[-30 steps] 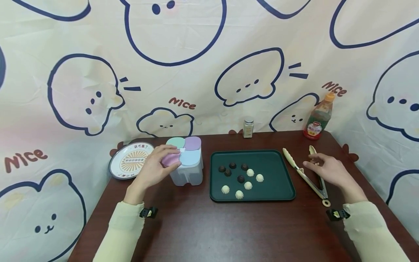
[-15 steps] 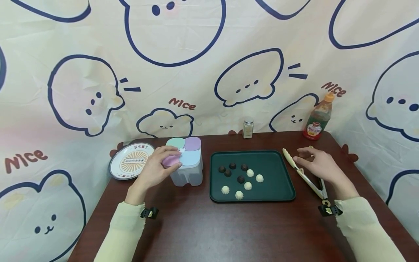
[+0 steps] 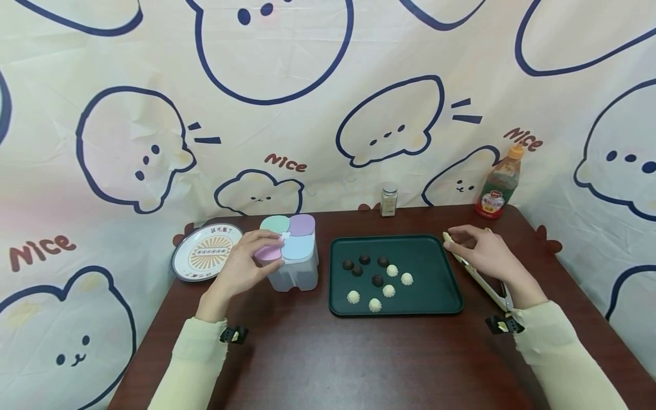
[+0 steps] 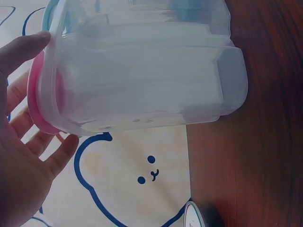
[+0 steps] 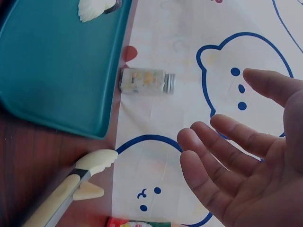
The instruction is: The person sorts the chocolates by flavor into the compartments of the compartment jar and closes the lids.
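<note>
My left hand (image 3: 241, 259) holds the top left corner of a clear plastic storage box (image 3: 293, 276). Its fingers reach over the pink lid (image 3: 267, 253), the thumb at the near rim. In the left wrist view, thumb and fingers (image 4: 61, 153) lie on either side of the lid edge. My right hand (image 3: 487, 253) hovers above metal tongs with cream tips (image 5: 97, 161), partly hiding them in the head view. The right wrist view shows its fingers loosely bent, nothing between them. A dark green tray (image 3: 425, 250) bears several dark pieces (image 3: 377, 280) and white swirled pieces (image 3: 388, 291), like chocolates.
A white patterned plate (image 3: 197, 259) leans behind my left hand. Against the back stand a small glass jar with a metal cap (image 3: 388, 200) and a red-based sauce bottle with an orange cap (image 3: 497, 188). A patterned cloth (image 3: 307, 114) hangs behind the brown table (image 3: 359, 364).
My right hand has moved left across the tongs toward the tray's right edge. The left hand has stayed on the box, and the tongs lie where they were.
</note>
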The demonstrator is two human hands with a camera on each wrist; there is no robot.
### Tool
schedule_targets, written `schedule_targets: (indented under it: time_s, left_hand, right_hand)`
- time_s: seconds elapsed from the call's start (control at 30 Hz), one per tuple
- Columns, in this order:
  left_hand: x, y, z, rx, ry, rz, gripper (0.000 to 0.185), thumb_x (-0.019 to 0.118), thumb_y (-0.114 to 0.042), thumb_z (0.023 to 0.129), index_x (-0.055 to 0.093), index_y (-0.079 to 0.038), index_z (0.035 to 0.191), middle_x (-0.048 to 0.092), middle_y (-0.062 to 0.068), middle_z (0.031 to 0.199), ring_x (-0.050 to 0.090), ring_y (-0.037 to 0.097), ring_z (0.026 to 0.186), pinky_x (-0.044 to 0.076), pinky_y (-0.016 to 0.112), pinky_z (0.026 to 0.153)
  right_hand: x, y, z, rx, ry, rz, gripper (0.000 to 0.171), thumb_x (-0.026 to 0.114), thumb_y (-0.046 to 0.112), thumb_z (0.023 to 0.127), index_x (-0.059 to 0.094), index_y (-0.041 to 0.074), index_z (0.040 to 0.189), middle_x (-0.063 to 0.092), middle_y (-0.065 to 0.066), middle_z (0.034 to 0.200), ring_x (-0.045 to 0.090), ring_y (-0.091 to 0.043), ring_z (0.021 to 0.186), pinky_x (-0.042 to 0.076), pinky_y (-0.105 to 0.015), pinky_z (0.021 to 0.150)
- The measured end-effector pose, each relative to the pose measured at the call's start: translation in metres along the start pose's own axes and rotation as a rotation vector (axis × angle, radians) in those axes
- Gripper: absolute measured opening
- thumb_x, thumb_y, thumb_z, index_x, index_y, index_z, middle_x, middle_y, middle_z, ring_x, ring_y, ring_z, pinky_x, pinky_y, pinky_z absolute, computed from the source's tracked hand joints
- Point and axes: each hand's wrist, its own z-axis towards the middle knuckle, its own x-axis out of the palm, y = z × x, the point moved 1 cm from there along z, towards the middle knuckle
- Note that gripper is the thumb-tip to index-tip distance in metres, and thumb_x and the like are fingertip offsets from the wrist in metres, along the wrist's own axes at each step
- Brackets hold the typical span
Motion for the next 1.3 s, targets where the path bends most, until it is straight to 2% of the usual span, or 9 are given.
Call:
schedule_targets:
  time_s: [0.27,0.37,0.53,0.6,0.67,0.73,0.8,0.9,1.3]
  left_hand:
    - [0.001,-0.001,0.000,0.002,-0.007,0.007,0.041,0.082,-0.026,0.082,0.071,-0.020,0.120,0.060,0.002,0.136,0.045,0.026,0.133,0.038,0.056,0.110]
    - [0.002,0.000,0.000,0.012,-0.012,0.013,0.040,0.083,-0.026,0.081,0.071,-0.020,0.120,0.060,0.002,0.136,0.046,0.025,0.132,0.038,0.054,0.109]
    - [0.004,0.000,0.001,0.017,-0.018,0.017,0.040,0.083,-0.026,0.081,0.072,-0.020,0.119,0.060,0.001,0.136,0.046,0.024,0.131,0.039,0.053,0.107]
    - [0.004,-0.001,0.000,0.013,-0.018,0.018,0.040,0.083,-0.026,0.081,0.072,-0.020,0.119,0.060,0.000,0.136,0.045,0.024,0.131,0.039,0.053,0.107]
    - [0.004,-0.001,0.000,0.010,-0.018,0.017,0.040,0.083,-0.026,0.081,0.072,-0.020,0.119,0.060,0.000,0.136,0.045,0.023,0.131,0.039,0.053,0.107]
    - [0.003,-0.001,0.000,0.007,-0.019,0.013,0.040,0.083,-0.026,0.081,0.072,-0.021,0.119,0.060,0.000,0.136,0.046,0.024,0.131,0.040,0.053,0.107]
    - [0.003,-0.002,0.000,0.008,-0.022,0.010,0.040,0.083,-0.026,0.081,0.072,-0.020,0.119,0.060,0.000,0.136,0.046,0.024,0.131,0.040,0.053,0.107]
    - [0.002,-0.002,0.000,0.016,-0.027,0.011,0.040,0.083,-0.026,0.081,0.072,-0.020,0.119,0.061,0.001,0.135,0.047,0.024,0.130,0.040,0.054,0.107]
    - [0.002,-0.002,-0.001,0.018,-0.040,0.019,0.039,0.082,-0.027,0.082,0.072,-0.021,0.119,0.062,-0.001,0.134,0.047,0.022,0.129,0.040,0.051,0.105]
  right_hand:
    - [0.002,0.006,0.001,-0.015,0.000,0.016,0.061,0.056,0.055,0.096,0.057,0.009,0.136,0.067,-0.018,0.120,0.066,-0.030,0.099,0.033,-0.069,0.103]
    - [0.003,0.008,0.002,-0.015,0.000,0.023,0.060,0.057,0.055,0.096,0.058,0.009,0.135,0.068,-0.018,0.120,0.066,-0.030,0.099,0.035,-0.067,0.103]
    - [0.005,0.014,0.005,-0.029,0.001,0.039,0.057,0.059,0.050,0.097,0.058,0.007,0.134,0.069,-0.021,0.120,0.065,-0.035,0.103,0.005,-0.079,0.108]
    - [0.006,0.016,0.006,-0.039,-0.006,0.031,0.056,0.060,0.049,0.097,0.059,0.007,0.133,0.070,-0.020,0.119,0.066,-0.034,0.102,0.013,-0.077,0.107]
    - [0.007,0.019,0.006,-0.046,-0.013,0.021,0.055,0.060,0.049,0.096,0.060,0.008,0.133,0.070,-0.018,0.117,0.067,-0.032,0.100,0.029,-0.069,0.106]
    - [0.008,0.022,0.007,-0.047,-0.015,0.015,0.055,0.060,0.050,0.096,0.060,0.009,0.133,0.070,-0.017,0.118,0.068,-0.030,0.099,0.047,-0.055,0.094]
    - [0.009,0.026,0.007,-0.045,-0.014,0.013,0.056,0.060,0.051,0.095,0.060,0.010,0.133,0.070,-0.016,0.120,0.068,-0.029,0.100,0.055,-0.042,0.078]
    - [0.010,0.030,0.008,-0.044,-0.013,0.021,0.055,0.061,0.051,0.095,0.060,0.011,0.133,0.069,-0.016,0.120,0.067,-0.029,0.101,0.056,-0.036,0.074]
    - [0.024,0.054,0.016,-0.119,0.015,0.086,0.048,0.064,0.046,0.095,0.063,0.015,0.132,0.071,-0.012,0.119,0.067,-0.023,0.098,0.050,-0.033,0.072]
